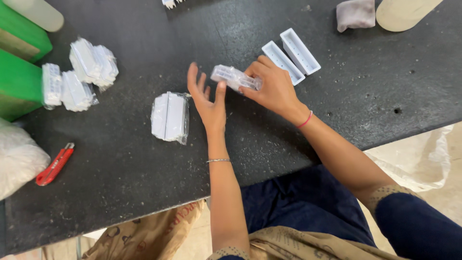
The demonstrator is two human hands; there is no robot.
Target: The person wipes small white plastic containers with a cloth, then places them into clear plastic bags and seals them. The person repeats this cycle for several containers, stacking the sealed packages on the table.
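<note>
Gripping a wrapped part [236,78] in right-hand [274,89] fingers; left hand [207,98] splayed beside it, likely bagging; next needs left support

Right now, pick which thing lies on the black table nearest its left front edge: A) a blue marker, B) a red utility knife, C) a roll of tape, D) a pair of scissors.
B: a red utility knife lies on the black table near its left front edge, left of the wrapped white pack beside the left hand.
</note>
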